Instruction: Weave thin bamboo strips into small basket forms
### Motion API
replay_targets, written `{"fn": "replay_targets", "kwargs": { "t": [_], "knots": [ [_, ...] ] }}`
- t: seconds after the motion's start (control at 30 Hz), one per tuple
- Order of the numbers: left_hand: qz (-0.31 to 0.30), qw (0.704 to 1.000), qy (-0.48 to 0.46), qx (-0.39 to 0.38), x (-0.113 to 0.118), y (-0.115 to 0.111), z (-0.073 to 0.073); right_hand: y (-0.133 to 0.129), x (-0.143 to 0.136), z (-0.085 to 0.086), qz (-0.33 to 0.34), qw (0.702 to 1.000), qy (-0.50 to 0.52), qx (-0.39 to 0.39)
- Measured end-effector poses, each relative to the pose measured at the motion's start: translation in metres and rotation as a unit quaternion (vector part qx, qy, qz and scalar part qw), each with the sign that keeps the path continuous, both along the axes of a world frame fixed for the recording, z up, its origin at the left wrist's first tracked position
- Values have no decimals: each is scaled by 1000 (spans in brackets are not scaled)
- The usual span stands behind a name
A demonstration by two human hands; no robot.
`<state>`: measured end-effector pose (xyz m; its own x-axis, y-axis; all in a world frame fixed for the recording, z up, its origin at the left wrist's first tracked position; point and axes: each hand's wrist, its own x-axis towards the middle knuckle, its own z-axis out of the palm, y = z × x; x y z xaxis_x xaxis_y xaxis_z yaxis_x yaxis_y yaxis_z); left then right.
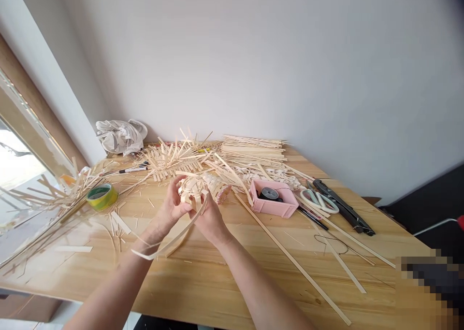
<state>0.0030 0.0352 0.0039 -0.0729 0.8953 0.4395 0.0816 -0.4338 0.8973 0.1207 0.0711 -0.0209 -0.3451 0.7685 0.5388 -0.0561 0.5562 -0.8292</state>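
Between both hands, above the middle of the table, is a small round weave of pale flat strips (193,187). My left hand (173,200) grips its left side, thumb at the front. From the right, my right hand (209,215) closes on it; several of its fingers are hidden behind the weave. One long loose strip (176,240) curves from the piece down across my left forearm. Just behind my right hand lies another woven piece (217,187) with a pinkish edge.
A pink box (273,209) holds a dark spool (268,193). Scissors (319,201) and black-handled cutters (342,207) lie to the right. Stacked strips (253,149) lie by the wall. Green-yellow tape (102,196), a pen (133,169) and a white cloth bundle (121,136) are left.
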Motion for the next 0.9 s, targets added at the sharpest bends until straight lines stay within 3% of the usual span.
{"fn": "replay_targets", "kwargs": {
  "t": [0.23, 0.4, 0.5, 0.63, 0.77, 0.9],
  "knots": [
    [-52, 998, -30, -36, -1, -5, 0, -2, 3, -5, 20, 1000, 7, 14],
    [-1, 1000, 12, -9, 9, -5, -6, -6, 4, -1, 56, 998, 32, -1],
    [36, 999, 2, -12, 17, -7, -9, -7, 6, 2, 26, 998, 27, -42],
    [-1, 998, 45, -32, 15, -9, -4, -3, 8, -2, -29, 996, -12, -80],
    [-16, 997, 68, -46, -1, -12, 3, 1, 8, -8, -88, 994, -47, -31],
    [-25, 998, 45, -37, -6, -14, 1, -4, 1, -7, -142, 984, -104, 30]
  ]
}}
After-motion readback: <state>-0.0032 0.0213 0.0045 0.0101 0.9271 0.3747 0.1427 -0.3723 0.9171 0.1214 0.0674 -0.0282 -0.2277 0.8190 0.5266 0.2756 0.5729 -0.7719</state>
